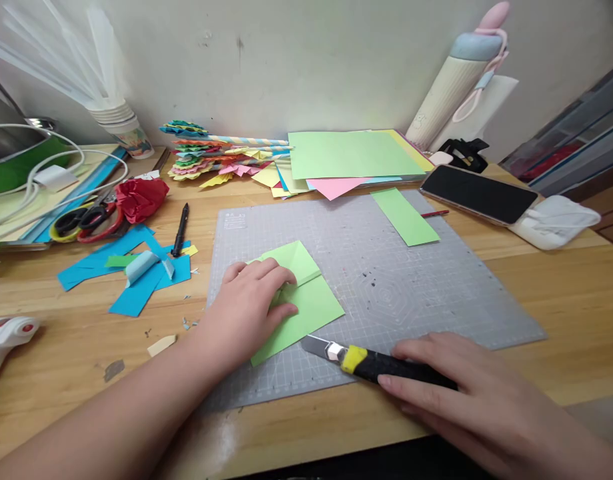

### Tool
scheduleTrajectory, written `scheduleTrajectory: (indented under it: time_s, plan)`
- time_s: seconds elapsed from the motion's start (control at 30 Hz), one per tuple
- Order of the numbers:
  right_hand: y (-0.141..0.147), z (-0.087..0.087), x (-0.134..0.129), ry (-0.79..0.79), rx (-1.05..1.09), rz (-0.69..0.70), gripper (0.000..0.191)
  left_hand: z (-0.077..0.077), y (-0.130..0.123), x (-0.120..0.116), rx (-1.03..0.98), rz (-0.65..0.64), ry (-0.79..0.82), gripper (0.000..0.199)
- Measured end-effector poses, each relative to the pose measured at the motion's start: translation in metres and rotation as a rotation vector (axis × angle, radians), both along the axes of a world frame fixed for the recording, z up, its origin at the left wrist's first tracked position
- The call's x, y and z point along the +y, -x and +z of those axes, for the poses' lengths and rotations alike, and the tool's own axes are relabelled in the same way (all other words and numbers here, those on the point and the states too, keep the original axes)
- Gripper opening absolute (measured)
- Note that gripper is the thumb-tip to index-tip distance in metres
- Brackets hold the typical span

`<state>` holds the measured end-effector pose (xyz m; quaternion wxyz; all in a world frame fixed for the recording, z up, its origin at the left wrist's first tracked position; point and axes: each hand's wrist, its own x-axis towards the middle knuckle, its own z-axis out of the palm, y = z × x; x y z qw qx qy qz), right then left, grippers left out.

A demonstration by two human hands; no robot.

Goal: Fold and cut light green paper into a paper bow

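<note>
Single head-worn cam, looks forward and down from above the near edge of the light-brown wood-grain table (pixel 551 293), close over the gray gridded rectangular cutting mat (pixel 451 287), pale plain wall (pixel 336 67) at top, no second view sharing anything.

Small print (pixel 235 220) on grey mat's (pixel 461 287) corner, unreadable.

Paper (pixel 316 300) on mat (pixel 356 247), pen (pixel 181 230) left
</note>
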<state>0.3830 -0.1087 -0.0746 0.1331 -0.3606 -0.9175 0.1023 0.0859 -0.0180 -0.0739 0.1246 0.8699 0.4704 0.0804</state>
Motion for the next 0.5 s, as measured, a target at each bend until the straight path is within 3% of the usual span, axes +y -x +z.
scheduleTrajectory:
  time_s: [0.5]
  plan:
    - [0.007, -0.006, 0.013, 0.042, 0.079, -0.034, 0.036, -0.006, 0.007, 0.005, -0.045, -0.056, 0.010, 0.013]
